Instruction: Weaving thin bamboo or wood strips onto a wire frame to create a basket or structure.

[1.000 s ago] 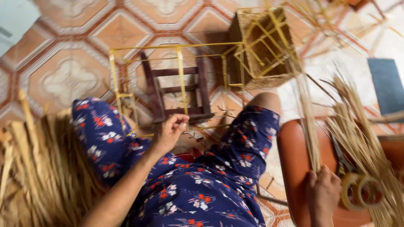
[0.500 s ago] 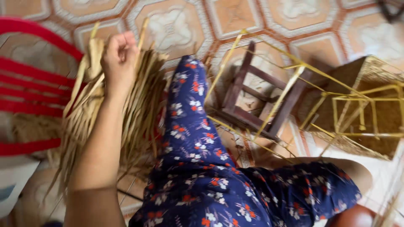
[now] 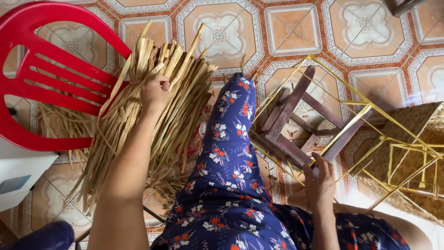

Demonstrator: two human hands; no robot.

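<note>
So the left hand [image 3: 155, 91] is closed around a few strands pulled out of a big bundle of dried straw-coloured reeds [image 3: 152, 115], fingers curled over the top part of the bunch. The bundle is fanned out and leaned against a red plastic chair [image 3: 44, 83] on the left, with its lower ends spread down onto the patterned tile floor [image 3: 222, 28]. A bit of a white box-like thing [image 3: 21, 178] is seen under the chair, hard to tell what it is.

Over on the other side, the right hand [image 3: 319, 183] is wrapped around the end of a yellow metal frame [image 3: 365, 113], fingers folded over one of its thin bars. A small dark wooden stool [image 3: 296, 122] is sat inside that frame, tipped at an angle. Further right, a woven basket [image 3: 416, 153] is partly enclosed by more yellow wire, right at the edge of the shot.

Between the two hands, a leg in blue floral fabric [image 3: 229, 176] is stretched out across the floor, and both forearms are reached out past it.
</note>
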